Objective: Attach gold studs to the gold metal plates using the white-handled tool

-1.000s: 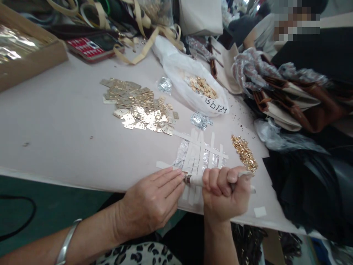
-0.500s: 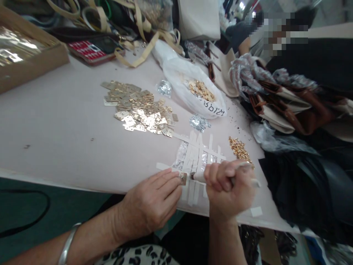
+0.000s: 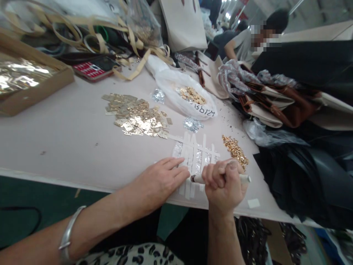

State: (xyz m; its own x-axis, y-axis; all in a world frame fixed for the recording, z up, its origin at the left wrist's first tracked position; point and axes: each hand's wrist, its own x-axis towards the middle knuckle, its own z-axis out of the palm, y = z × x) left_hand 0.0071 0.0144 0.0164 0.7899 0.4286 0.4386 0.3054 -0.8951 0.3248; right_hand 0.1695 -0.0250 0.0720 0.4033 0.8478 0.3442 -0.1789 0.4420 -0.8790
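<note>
Wrapped in a fist, my right hand (image 3: 224, 184) grips a white rod-shaped tool (image 3: 199, 179) whose dark tip points left; its exact kind does not show. My left hand (image 3: 162, 178) lies at the patch of white tape strips (image 3: 190, 147) on the table, fingers stretched out and somewhat apart, fingertips close to the tool's tip. Whether a small plate is under those fingers is hidden. Beyond the hands lies a heap of flat gold metal plates (image 3: 135, 114). Small gold fittings (image 3: 235, 151) form a pile just past my right hand.
Silvery pieces (image 3: 193, 124) lie beyond the tape. A white plastic bag (image 3: 171, 79) holds gold pieces. A cardboard box (image 3: 41, 94) and a red-patterned case (image 3: 88, 69) are at left. Brown-and-cream bags (image 3: 264, 105) and black sheets (image 3: 292, 180) crowd the right; a person (image 3: 245, 42) is behind.
The small gold plate at my left fingertips is out of sight now, and that hand's fingers have spread and shifted over the tape. My right hand keeps the tool. The view has shifted slightly.
</note>
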